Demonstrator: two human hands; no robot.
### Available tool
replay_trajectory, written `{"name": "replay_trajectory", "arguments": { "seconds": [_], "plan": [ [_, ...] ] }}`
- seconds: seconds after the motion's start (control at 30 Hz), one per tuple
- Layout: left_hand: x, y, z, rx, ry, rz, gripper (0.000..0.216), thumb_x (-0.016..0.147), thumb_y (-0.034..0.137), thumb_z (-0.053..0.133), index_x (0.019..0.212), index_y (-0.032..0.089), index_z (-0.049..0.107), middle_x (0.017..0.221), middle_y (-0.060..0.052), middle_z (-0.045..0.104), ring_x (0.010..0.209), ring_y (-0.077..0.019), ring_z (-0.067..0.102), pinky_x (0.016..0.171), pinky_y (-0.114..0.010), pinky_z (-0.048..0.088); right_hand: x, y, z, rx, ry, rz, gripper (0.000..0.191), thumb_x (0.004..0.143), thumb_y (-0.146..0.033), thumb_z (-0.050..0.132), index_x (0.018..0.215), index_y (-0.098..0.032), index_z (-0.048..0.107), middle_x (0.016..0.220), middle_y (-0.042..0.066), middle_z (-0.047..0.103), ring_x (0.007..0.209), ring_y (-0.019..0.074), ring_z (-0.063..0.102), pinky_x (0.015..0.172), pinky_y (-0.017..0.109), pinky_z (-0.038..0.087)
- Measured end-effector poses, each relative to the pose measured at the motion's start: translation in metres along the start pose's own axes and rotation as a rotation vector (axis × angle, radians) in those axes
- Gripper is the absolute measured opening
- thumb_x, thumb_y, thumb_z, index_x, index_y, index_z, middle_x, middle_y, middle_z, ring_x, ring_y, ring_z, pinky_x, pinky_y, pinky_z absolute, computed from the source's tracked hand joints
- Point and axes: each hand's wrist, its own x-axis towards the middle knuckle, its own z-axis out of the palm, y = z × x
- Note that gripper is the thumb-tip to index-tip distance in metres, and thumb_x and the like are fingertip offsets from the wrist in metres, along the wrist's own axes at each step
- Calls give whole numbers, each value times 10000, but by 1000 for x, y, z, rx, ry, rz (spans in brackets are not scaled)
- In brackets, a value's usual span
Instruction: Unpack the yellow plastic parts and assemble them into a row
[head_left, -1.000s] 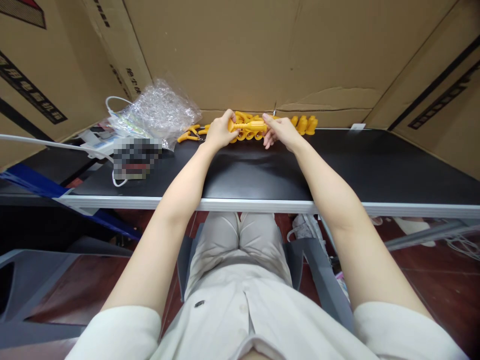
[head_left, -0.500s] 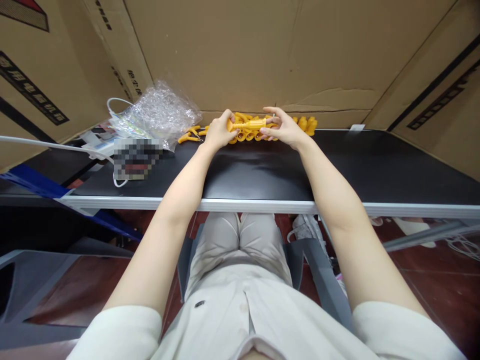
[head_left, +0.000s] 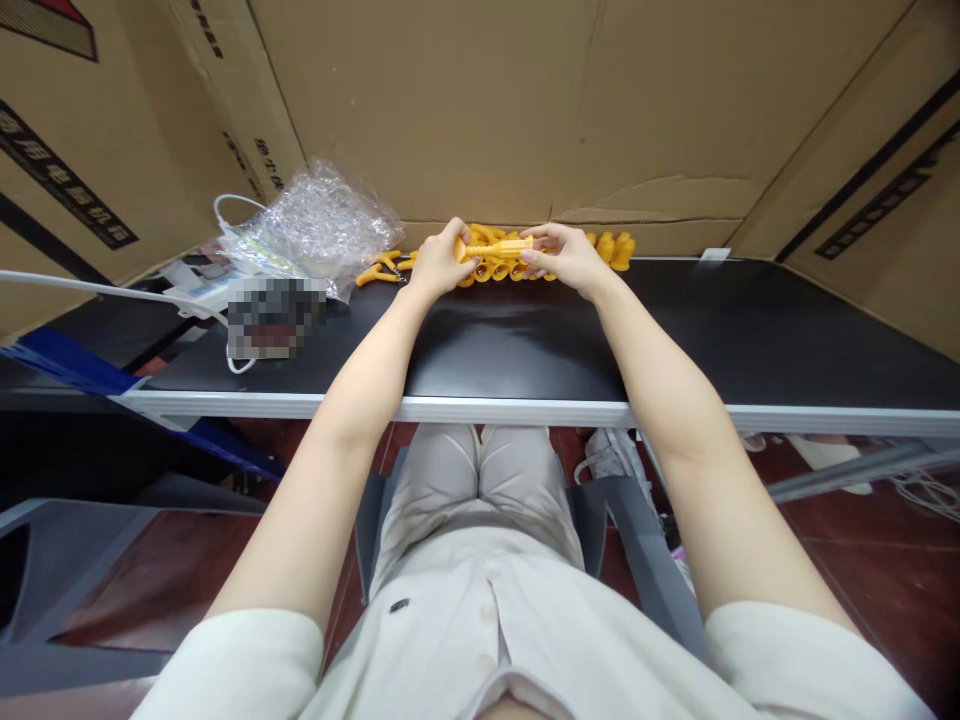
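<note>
My left hand (head_left: 441, 262) is closed round the left end of a yellow plastic piece (head_left: 504, 248) with a slim ribbed stem and a wider right end. It is held level above the table's far side. At the wider end, the thumb and fingers of my right hand (head_left: 564, 258) close on it in a pinch. Several yellow tubular pieces (head_left: 498, 271) lie in a row behind and below it, partly covered by my hands. More yellow pieces (head_left: 621, 250) stick out to the right. Left of my left hand lie yellow forked pieces (head_left: 382, 270) with a small dark chain.
A crumpled clear plastic bag (head_left: 322, 225) lies on the left of the black table (head_left: 517, 350), by a white cable (head_left: 112, 285) and a blurred-out object (head_left: 274, 318). Cardboard walls (head_left: 487, 110) enclose the back and sides. A white tab (head_left: 715, 255) sits on the far edge.
My right hand's raised fingers have come down and closed on the wider end of the yellow piece. My left hand has stayed in place.
</note>
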Motion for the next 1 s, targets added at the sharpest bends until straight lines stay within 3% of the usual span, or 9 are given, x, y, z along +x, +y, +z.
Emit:
{"name": "replay_trajectory", "arguments": {
  "seconds": [0.3, 1.0],
  "plan": [
    [-2, 6, -3, -1, 5, -2, 255, 820, 239, 714, 1049, 264, 606, 1022, -69, 758, 1008, -291, 715, 935, -392, 514, -1, -2, 1, 15, -14, 19, 524, 773, -625, 869, 1052, -214, 700, 850, 42, 734, 688, 181, 709, 720, 340, 611],
    [-3, 3, -1, -19, -12, 9, 305, 831, 245, 724, 1116, 277, 622, 1019, -58, 758, 1023, -295, 722, 968, -411, 517, -4, -9, 7, 119, 6, 120, 409, 850, -551, 837, 981, -206, 661, 837, 44, 727, 679, 170, 724, 717, 326, 651]
  ]
}}
